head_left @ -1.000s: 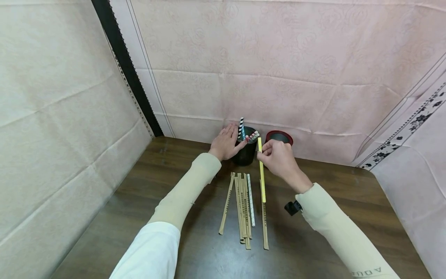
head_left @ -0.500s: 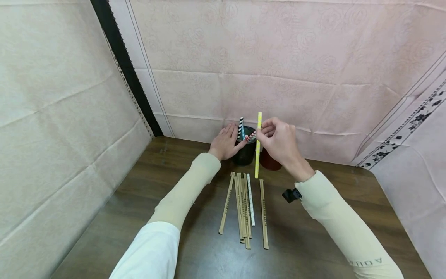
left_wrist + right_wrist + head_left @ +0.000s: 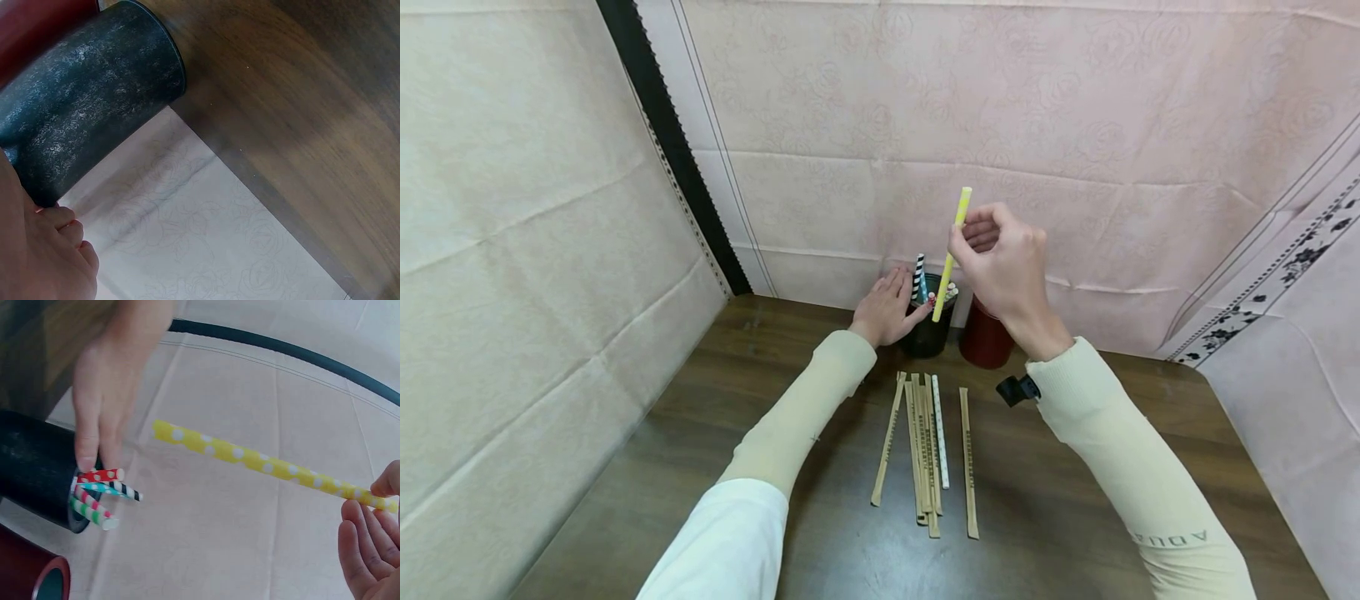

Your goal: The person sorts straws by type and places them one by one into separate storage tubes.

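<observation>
My right hand [image 3: 1009, 262] pinches a yellow paper straw [image 3: 250, 457] with white dots. The straw is raised and slanted, its lower end overlapping the black cup [image 3: 927, 340] in the head view. At that cup's left side rests my left hand [image 3: 882, 312], fingers extended and thumb at the rim. Several patterned straws stick out of its mouth, among them a red dotted straw [image 3: 107, 476], a black-striped straw [image 3: 130, 492] and a green-dotted straw [image 3: 94, 514]. Just right of it stands a dark red cup [image 3: 985, 340], partly hidden by my right hand.
Several slim brown paper sleeves [image 3: 917, 450] with print lie bunched on the wooden table [image 3: 1045, 517]. Beside them lies a white patterned straw [image 3: 940, 433]. Single sleeves lie left [image 3: 887, 442] and right [image 3: 968, 467]. A pale floral cloth [image 3: 1000, 100] hangs behind the cups.
My right hand has lifted the yellow straw up from over the right-hand paper sleeve and tilted its lower end left toward the black cup. My left hand has stayed in place.
</observation>
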The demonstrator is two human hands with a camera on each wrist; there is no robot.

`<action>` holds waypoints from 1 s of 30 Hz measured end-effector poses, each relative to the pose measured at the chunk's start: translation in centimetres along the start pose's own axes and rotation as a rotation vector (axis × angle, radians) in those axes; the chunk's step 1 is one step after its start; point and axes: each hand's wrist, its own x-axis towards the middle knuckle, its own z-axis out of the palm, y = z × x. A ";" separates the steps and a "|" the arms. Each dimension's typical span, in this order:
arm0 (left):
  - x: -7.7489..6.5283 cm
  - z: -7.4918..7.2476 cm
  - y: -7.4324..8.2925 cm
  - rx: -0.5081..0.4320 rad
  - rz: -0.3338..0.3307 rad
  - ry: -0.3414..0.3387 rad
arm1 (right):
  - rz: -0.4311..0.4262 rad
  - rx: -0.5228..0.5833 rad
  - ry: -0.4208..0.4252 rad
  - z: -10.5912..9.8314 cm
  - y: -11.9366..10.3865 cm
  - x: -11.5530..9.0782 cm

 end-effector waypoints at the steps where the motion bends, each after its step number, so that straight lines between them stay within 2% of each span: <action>1: 0.0 0.0 0.0 0.003 0.002 -0.002 | -0.006 0.009 0.012 0.1 -0.1 0.2; 10: 0.0 0.1 -0.1 0.027 0.006 -0.003 | -0.059 0.030 0.109 1.0 0.1 1.4; 22: -0.2 -0.1 -0.1 0.012 0.002 -0.008 | 0.000 0.040 0.218 3.0 3.0 1.7; 30: 0.0 0.0 -0.1 0.022 0.000 -0.019 | 0.050 0.034 0.241 4.5 5.3 1.2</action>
